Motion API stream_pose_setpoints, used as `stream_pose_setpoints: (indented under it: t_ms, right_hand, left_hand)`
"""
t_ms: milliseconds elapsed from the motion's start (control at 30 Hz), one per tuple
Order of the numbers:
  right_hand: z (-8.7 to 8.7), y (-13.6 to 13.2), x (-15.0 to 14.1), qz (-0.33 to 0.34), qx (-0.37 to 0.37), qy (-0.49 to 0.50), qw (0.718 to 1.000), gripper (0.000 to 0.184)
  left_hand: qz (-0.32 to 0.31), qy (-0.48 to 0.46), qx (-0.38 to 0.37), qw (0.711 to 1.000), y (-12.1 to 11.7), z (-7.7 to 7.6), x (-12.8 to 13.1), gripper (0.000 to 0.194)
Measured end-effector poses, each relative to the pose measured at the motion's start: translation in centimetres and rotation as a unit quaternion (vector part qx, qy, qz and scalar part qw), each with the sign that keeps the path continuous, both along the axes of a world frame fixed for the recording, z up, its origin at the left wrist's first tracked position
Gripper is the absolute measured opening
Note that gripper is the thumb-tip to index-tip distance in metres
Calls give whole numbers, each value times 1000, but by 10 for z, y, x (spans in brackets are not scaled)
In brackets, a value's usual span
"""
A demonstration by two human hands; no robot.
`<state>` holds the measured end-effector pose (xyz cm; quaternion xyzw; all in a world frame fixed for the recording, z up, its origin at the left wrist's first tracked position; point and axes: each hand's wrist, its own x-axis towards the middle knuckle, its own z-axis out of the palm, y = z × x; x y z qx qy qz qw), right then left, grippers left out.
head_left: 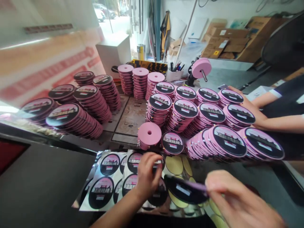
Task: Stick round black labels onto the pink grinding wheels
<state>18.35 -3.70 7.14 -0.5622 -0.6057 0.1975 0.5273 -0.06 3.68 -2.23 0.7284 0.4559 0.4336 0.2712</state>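
My right hand pinches the edge of a round black-and-pink sticker, which is tilted in the air and a little blurred. Over the sticker sheets hovers my left hand, fingers curved and thumb apart, with nothing visible between them. Round printed stickers show on these sheets; yellowish bare circles lie under and behind the held sticker. Just beyond my left hand stands a stack of plain pink discs with a centre hole. Beside it is a pink disc topped with a sticker.
Several stacks of stickered discs fill the right of the table, some leaning. More stacks stand at left, plain pink ones behind. A spindle holds pink discs near a pen cup. Another person's arms reach in at right.
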Motion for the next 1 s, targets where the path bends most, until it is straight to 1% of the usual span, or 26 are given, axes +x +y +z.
stream_pose_setpoints:
  t_ms: [33,67,100,133,167,233,267,333,367,433,500,533,567,600,667,700,733,767,800,867,933,1000]
  right_hand:
    - [0,16,-6,-35,-25,61,997,11]
    - [-3,33,-13,-52,-52,121,990,6]
    - [-8,52,-21,-51,-79,190,977,6]
    - [-13,72,-28,-37,-110,263,958,9]
    - [-19,91,-35,-21,-131,330,934,15]
    - [-29,123,-47,12,-174,421,890,25]
    - [-32,135,-52,26,-189,446,875,28]
    - [-34,147,-59,45,-207,465,859,30]
    - [-34,148,-61,51,-212,467,857,30]
    - [-29,141,-64,65,-220,473,851,29]
    - [-21,127,-67,78,-233,488,837,28]
    - [-17,119,-67,83,-242,493,832,27]
    - [-13,112,-68,85,-251,492,830,27]
    - [-9,105,-68,85,-258,485,831,26]
    - [-5,94,-65,79,-262,459,845,25]
    - [-5,90,-64,76,-259,444,854,25]
    - [-6,87,-61,73,-256,432,862,24]
    - [-7,84,-59,70,-253,424,867,24]
    - [-9,83,-57,67,-253,418,870,24]
    - [-14,80,-53,65,-259,413,871,24]
    - [-18,77,-50,70,-266,411,869,23]
    - [-21,75,-48,78,-270,407,869,23]
  left_hand:
    - [87,-8,22,996,5,8,-6,17]
    - [162,-9,25,986,11,15,-12,23]
    - [212,1,13,977,18,21,-17,31]
    - [231,15,-3,973,26,25,-21,36]
    - [231,30,-24,972,32,26,-24,38]
    - [203,50,-61,976,42,26,-27,39]
    - [189,52,-76,978,45,25,-27,39]
    - [175,39,-98,979,45,25,-26,39]
    - [172,26,-105,979,42,27,-26,40]
    - [162,-18,-115,980,34,35,-25,40]
    - [128,-103,-143,976,22,48,-27,43]
    - [103,-162,-171,966,16,55,-28,45]
    - [76,-230,-210,947,10,62,-28,48]
    - [51,-298,-259,917,4,68,-29,52]
    - [13,-411,-359,838,-4,77,-31,61]
    - [-2,-451,-400,798,-7,79,-31,65]
    - [-15,-479,-431,764,-9,80,-32,68]
    - [-27,-499,-451,739,-11,80,-32,70]
    - [-35,-513,-463,723,-12,80,-32,71]
    - [-44,-529,-473,703,-13,78,-32,71]
    - [-49,-537,-476,695,-15,75,-32,72]
    - [-58,-538,-473,695,-16,73,-32,75]
